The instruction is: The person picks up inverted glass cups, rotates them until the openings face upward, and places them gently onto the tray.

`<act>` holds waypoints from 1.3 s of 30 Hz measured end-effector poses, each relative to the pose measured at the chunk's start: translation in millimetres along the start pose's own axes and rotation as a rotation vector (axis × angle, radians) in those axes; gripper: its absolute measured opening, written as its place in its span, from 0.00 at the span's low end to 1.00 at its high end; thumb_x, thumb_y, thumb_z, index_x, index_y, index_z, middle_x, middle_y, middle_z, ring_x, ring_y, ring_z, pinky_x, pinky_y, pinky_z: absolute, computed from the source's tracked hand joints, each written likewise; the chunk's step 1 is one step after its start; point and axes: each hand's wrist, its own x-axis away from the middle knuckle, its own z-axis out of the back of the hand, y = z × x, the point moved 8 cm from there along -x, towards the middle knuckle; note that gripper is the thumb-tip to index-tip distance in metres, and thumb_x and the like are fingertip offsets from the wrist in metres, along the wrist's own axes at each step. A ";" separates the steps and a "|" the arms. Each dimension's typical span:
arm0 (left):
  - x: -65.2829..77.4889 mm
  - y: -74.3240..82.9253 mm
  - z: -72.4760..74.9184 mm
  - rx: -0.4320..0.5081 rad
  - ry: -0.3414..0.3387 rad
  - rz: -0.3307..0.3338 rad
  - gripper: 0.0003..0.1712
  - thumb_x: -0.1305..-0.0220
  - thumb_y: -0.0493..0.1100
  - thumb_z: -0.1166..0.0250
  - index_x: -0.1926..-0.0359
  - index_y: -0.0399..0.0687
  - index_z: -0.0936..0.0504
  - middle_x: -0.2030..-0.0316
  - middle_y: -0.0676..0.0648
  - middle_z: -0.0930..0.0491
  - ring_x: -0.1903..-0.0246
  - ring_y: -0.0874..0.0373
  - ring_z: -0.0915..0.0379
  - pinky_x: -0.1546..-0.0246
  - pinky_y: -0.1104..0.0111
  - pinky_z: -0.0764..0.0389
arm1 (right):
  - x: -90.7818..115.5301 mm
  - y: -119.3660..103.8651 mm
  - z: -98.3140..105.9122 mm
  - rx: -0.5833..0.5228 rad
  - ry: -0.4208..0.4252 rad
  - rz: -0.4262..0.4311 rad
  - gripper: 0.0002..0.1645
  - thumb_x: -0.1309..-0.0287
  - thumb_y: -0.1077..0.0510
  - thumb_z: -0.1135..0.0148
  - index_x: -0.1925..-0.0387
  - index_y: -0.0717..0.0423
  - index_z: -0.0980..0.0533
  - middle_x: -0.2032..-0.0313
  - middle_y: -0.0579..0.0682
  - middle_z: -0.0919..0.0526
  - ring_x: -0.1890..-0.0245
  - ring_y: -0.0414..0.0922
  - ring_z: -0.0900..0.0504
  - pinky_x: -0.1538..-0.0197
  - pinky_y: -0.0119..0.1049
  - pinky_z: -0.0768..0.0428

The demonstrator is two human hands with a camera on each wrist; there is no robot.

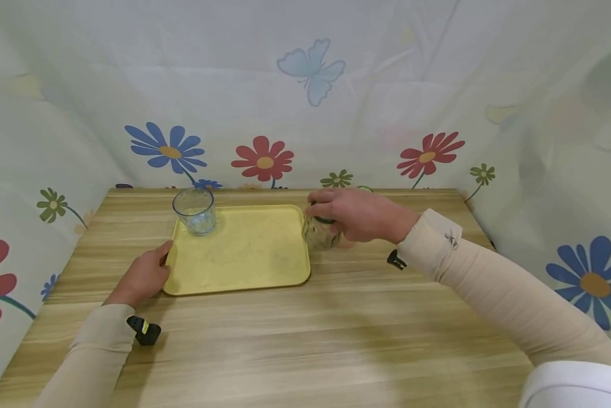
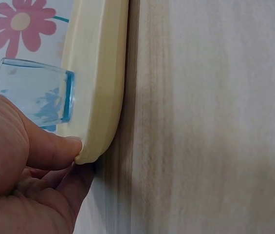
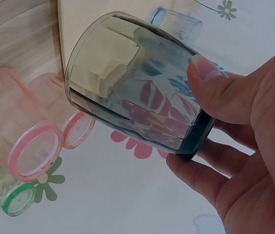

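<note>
My left hand [image 1: 141,276] pinches the left edge of a yellow tray [image 1: 254,249], thumb on top and fingers curled below, as the left wrist view shows. Toward the tray's back left corner stands an upright clear blue glass [image 1: 195,212]. Beside the tray's right edge, my right hand [image 1: 363,214] grips a smoky grey drinking glass [image 3: 132,83] by its dark, thick base. That glass is held base up, its rim facing down and tilted. In the head view the hand covers part of it.
Two pink glasses [image 3: 35,151] and a green glass [image 3: 13,195] stand base up on the table to the right of the tray, mostly hidden behind my right hand in the head view. A flower-printed curtain [image 1: 310,119] borders the wooden table [image 1: 336,340].
</note>
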 end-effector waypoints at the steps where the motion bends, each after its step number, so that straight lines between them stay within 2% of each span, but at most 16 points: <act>1: 0.1 0.2 0.3 -0.001 0.001 0.000 0.37 0.28 0.32 0.50 0.23 0.23 0.47 0.31 0.17 0.38 0.32 0.23 0.34 0.37 0.37 0.27 | -0.6 -0.4 0.4 0.002 -0.004 -0.002 0.30 0.36 0.68 0.34 0.32 0.55 0.24 0.29 0.58 0.25 0.28 0.56 0.26 0.35 0.50 0.17; 5: 0.6 0.9 0.8 -0.001 0.003 0.004 0.37 0.29 0.32 0.50 0.23 0.23 0.47 0.32 0.18 0.37 0.39 0.30 0.28 0.43 0.42 0.24 | -3.4 -2.0 1.5 0.005 -0.014 -0.011 0.30 0.34 0.66 0.33 0.32 0.54 0.24 0.28 0.59 0.26 0.26 0.57 0.27 0.33 0.50 0.18; 8: 0.3 -0.1 0.4 0.003 0.003 0.008 0.37 0.29 0.32 0.50 0.23 0.24 0.47 0.32 0.18 0.36 0.43 0.33 0.27 0.46 0.45 0.24 | -5.9 -3.2 1.9 0.003 -0.025 -0.016 0.31 0.34 0.65 0.33 0.31 0.53 0.24 0.28 0.58 0.26 0.26 0.57 0.28 0.33 0.50 0.19; 14: 0.3 -1.5 -1.7 0.013 0.001 0.011 0.37 0.29 0.32 0.51 0.22 0.24 0.48 0.30 0.18 0.38 0.39 0.32 0.29 0.46 0.47 0.25 | -11.0 -5.0 2.9 0.006 -0.028 -0.011 0.30 0.34 0.66 0.34 0.31 0.52 0.25 0.27 0.58 0.27 0.25 0.57 0.29 0.31 0.51 0.20; 17: 0.8 -1.9 -1.7 0.019 0.001 0.014 0.37 0.29 0.32 0.51 0.22 0.24 0.48 0.30 0.18 0.38 0.41 0.34 0.29 0.47 0.48 0.25 | -13.4 -6.7 4.0 0.005 -0.026 -0.005 0.30 0.33 0.66 0.35 0.31 0.53 0.25 0.27 0.58 0.27 0.25 0.57 0.29 0.32 0.51 0.20; 20: 1.1 -1.0 -0.8 0.017 0.005 0.009 0.37 0.29 0.32 0.50 0.22 0.23 0.48 0.31 0.17 0.38 0.42 0.33 0.29 0.46 0.46 0.25 | -15.7 -8.4 5.2 0.010 -0.025 0.001 0.31 0.33 0.66 0.36 0.30 0.53 0.26 0.27 0.58 0.27 0.25 0.57 0.29 0.33 0.51 0.19; 24: 0.7 -0.9 -0.4 0.002 0.010 0.006 0.37 0.29 0.32 0.50 0.23 0.23 0.48 0.32 0.18 0.36 0.38 0.30 0.29 0.42 0.43 0.24 | -18.9 -11.2 7.8 0.006 -0.030 0.003 0.31 0.33 0.67 0.36 0.29 0.52 0.26 0.25 0.58 0.29 0.24 0.57 0.31 0.33 0.51 0.18; 29: -0.3 -3.3 -1.3 0.003 0.006 0.008 0.37 0.29 0.31 0.51 0.22 0.23 0.48 0.32 0.17 0.37 0.39 0.32 0.28 0.45 0.45 0.24 | -23.1 -13.6 8.9 -0.002 -0.040 0.003 0.32 0.33 0.65 0.35 0.29 0.52 0.26 0.24 0.57 0.30 0.23 0.56 0.32 0.34 0.51 0.18; 34: -0.5 -3.9 -2.3 0.010 -0.005 0.018 0.38 0.29 0.32 0.51 0.22 0.24 0.48 0.30 0.18 0.38 0.36 0.30 0.30 0.42 0.43 0.24 | -27.2 -15.0 8.3 0.011 -0.031 0.018 0.32 0.34 0.65 0.34 0.30 0.52 0.26 0.26 0.56 0.28 0.24 0.55 0.30 0.34 0.49 0.17; 39: -1.5 -4.0 -2.7 0.013 -0.010 0.025 0.37 0.29 0.33 0.52 0.22 0.25 0.48 0.30 0.18 0.38 0.40 0.33 0.28 0.45 0.46 0.24 | -30.9 -17.5 9.7 0.022 -0.012 0.042 0.31 0.34 0.64 0.34 0.30 0.52 0.25 0.27 0.56 0.27 0.26 0.53 0.29 0.36 0.47 0.16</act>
